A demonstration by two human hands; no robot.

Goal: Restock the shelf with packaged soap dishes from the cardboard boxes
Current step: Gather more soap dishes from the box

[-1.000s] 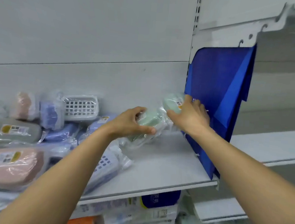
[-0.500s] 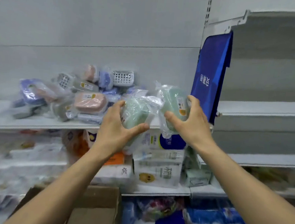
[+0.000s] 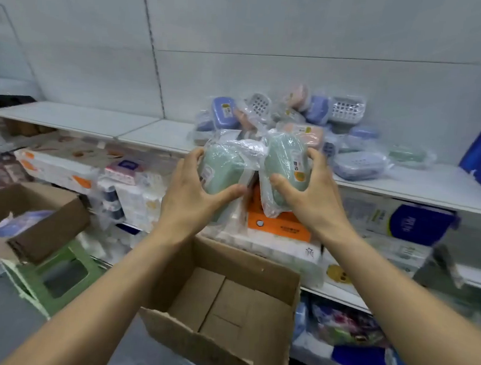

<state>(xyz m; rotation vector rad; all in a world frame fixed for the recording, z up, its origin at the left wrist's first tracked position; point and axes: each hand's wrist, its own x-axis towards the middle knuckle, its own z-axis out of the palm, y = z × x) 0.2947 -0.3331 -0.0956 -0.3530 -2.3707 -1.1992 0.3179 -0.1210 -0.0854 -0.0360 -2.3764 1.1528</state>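
Head view: you hold two green packaged soap dishes, one in each hand, in front of the shelf (image 3: pixel 405 192) edge and above the open cardboard box (image 3: pixel 224 305).
Left hand (image 3: pixel 192 195): your fingers curl over the top and far side of the left green soap dish (image 3: pixel 223 169), thumb under its near end; it is gripped.
Right hand (image 3: pixel 313 196): your fingers wrap the right flank of the right green soap dish (image 3: pixel 285 160), thumb across its near face; it is gripped too.
Long axis: both dishes stand on end, long axis running up and away from you toward the shelf, their plastic wraps touching between your hands.
Relation to the shelf: the dishes sit just in front of the shelf's front lip, level with it, directly before the pile of soap dishes (image 3: pixel 310 124); bare shelf lies to the left of that pile.
Nearer hand: the right hand is closer to the pile; the left hand is closer to the bare stretch left of the pile.
Next move, as a judgement: push forward over the lip and lay each dish flat, so it does not roll back off the shelf.
Second box: another cardboard box (image 3: pixel 29 217) stands to the left of the open one, with wrapped goods inside.
Change from the earlier frame: your view has swung left and down, so the pile now sits right of centre and the open box shows fully below your hands; your grips on both dishes are unchanged.
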